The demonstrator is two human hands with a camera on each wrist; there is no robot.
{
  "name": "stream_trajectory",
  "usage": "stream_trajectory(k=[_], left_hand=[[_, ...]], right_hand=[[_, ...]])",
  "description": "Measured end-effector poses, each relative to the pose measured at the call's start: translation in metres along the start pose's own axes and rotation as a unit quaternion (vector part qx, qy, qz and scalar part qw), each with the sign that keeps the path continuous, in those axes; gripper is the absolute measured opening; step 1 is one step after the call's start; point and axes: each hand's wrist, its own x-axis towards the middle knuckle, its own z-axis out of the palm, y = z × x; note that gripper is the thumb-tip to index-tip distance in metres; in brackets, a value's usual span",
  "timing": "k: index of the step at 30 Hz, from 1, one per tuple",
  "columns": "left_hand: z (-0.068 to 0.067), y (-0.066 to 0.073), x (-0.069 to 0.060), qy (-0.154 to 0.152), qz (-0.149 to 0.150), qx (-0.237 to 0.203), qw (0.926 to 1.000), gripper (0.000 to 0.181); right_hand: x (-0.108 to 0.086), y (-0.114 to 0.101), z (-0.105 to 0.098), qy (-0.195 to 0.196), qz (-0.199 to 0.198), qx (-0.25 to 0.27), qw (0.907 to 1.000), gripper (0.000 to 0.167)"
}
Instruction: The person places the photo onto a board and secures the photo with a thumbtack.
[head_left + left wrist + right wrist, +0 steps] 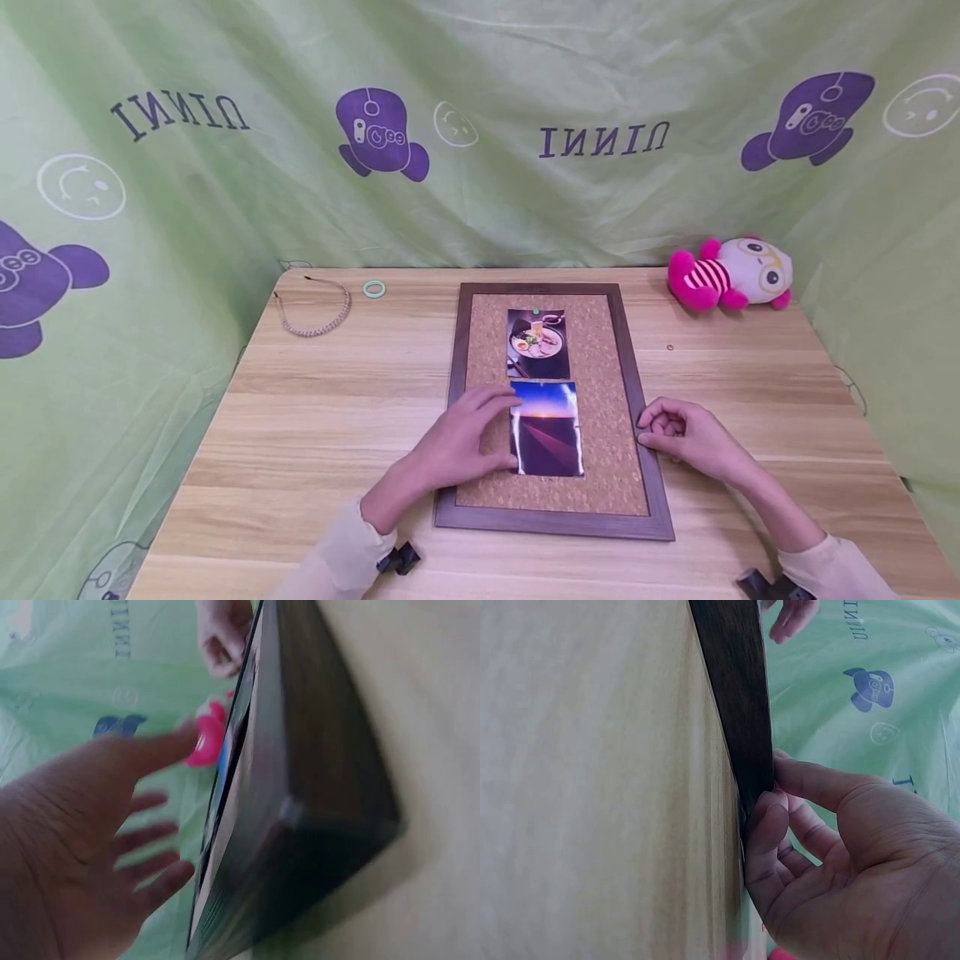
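A cork board [607, 400] in a dark wooden frame lies on the table. On its upper part is a photo of a noodle bowl [538, 343], with a green pushpin [536, 311] at its top edge. Just below lies a glossy sunset photo [547, 437]. My left hand [468, 437] is spread at the sunset photo's left side, thumb and fingertips at its edge; the left wrist view shows the fingers extended. At the board's right side, my right hand [693, 437] grips the frame edge, thumb on top and fingers curled against the side in the right wrist view.
A pink and white plush toy [731, 273] lies at the back right, a small ring [670, 347] nearer the board. At the back left are a beaded headband [318, 332] and a mint-green ring-shaped item [374, 288]. Green printed fabric [480, 200] hangs around the table.
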Motion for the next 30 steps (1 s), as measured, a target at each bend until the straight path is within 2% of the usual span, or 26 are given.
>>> stream_trajectory(k=[2,4,7,12,21,30], left_hand=[[-0.003,-0.004,-0.001,-0.044,0.034,0.013,0.9984,0.095],[-0.003,-0.007,-0.002,-0.077,0.056,0.025,0.9952,0.102],[0.002,-0.013,-0.002,-0.095,0.069,0.038,0.9923,0.107],[0.009,-0.02,-0.004,-0.087,0.081,0.053,0.9915,0.103],[0.013,-0.023,-0.003,-0.072,0.093,0.073,0.9904,0.092],[0.014,-0.024,-0.003,-0.065,0.094,0.065,0.9913,0.086]], right_hand=[[0.0,0.0,0.0,0.0,0.001,0.0,1.0,0.014],[0.0,-0.001,0.0,-0.001,0.003,0.002,1.0,0.014],[0.0,-0.001,0.0,-0.001,0.005,0.003,1.0,0.015],[0.0,-0.002,0.0,0.001,0.006,0.003,1.0,0.014],[-0.002,-0.003,0.0,0.004,0.004,-0.003,1.0,0.014],[0.0,-0.005,0.0,0.037,-0.018,-0.061,0.9973,0.011]])
